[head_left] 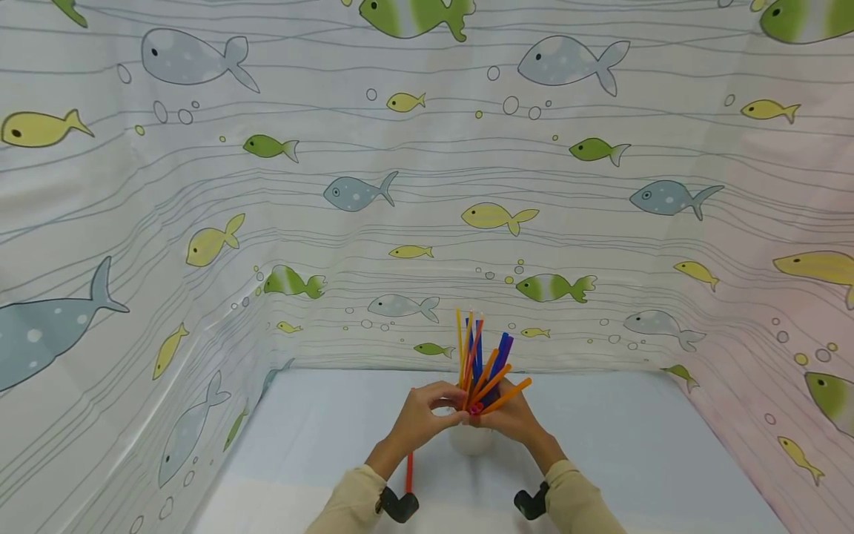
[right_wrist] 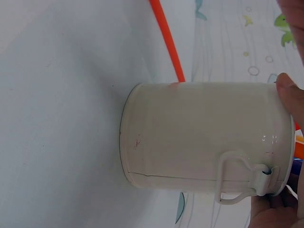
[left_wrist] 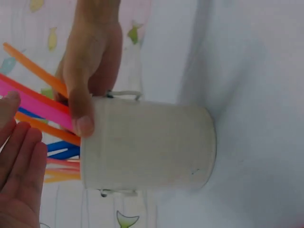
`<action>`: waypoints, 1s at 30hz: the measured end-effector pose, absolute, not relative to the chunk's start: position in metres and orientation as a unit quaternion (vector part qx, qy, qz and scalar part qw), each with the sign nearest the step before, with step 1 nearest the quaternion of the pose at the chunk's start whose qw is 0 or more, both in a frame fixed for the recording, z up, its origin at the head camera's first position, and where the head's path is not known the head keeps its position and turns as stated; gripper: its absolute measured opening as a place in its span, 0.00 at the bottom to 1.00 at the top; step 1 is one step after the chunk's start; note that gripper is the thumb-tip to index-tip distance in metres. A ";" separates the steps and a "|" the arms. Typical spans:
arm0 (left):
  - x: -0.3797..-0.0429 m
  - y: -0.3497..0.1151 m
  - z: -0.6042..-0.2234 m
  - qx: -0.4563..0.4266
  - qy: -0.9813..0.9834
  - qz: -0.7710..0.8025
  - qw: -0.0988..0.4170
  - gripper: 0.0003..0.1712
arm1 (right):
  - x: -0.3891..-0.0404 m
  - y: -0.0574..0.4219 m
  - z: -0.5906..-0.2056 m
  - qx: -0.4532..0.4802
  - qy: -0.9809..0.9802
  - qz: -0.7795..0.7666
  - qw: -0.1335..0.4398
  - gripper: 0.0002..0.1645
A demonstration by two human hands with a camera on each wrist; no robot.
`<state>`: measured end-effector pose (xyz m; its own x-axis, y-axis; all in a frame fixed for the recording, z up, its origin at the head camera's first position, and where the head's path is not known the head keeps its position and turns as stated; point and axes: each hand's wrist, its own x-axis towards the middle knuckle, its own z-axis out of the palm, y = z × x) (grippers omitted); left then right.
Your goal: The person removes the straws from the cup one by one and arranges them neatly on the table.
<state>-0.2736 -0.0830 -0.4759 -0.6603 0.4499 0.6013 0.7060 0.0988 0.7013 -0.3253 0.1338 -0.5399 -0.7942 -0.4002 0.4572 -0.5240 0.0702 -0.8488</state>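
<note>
A white can (head_left: 471,440) with small wire loops on its sides stands upright on the table. Out of its top lean several straws in orange, blue, yellow, red and pink. My right hand (head_left: 512,417) grips the can at its rim; in the left wrist view, its thumb presses the outside just below the edge. My left hand (head_left: 427,410) is beside the straws at the can's mouth. Seen in the left wrist view, that hand's fingers (left_wrist: 23,156) are nearly straight, with a gap to the thumb near a pink straw (left_wrist: 45,107). Whether they touch it is unclear.
One red-orange straw (head_left: 410,473) lies on the pale table (head_left: 600,445), left of the can. Fish-patterned sheeting (head_left: 467,178) rises behind the table and along both sides.
</note>
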 end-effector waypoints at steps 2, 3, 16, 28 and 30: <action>-0.277 -0.079 -0.487 -0.399 -0.736 -0.529 0.140 0.16 | -0.326 0.135 -0.541 0.330 -0.723 0.605 0.054 0.36; -0.279 -0.077 -0.494 -0.401 -0.737 -0.522 0.150 0.16 | -0.326 0.135 -0.541 0.335 -0.717 0.609 0.054 0.36; -0.293 -0.068 -0.519 -0.414 -0.729 -0.501 0.217 0.12 | -0.317 0.133 -0.525 0.347 -0.689 0.635 0.038 0.34; -0.274 -0.074 -0.458 -0.426 -0.717 -0.474 0.282 0.12 | -0.326 0.131 -0.535 0.334 -0.753 0.560 0.089 0.36; -0.272 -0.076 -0.446 -0.426 -0.709 -0.480 0.292 0.13 | -0.325 0.132 -0.535 0.323 -0.762 0.555 0.088 0.37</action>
<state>-0.2723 -0.0760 -0.4464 -0.4664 0.3244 0.8230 0.8846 0.1758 0.4320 -0.3252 0.1316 -0.5352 -0.7763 -0.3934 0.4926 -0.5895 0.1762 -0.7883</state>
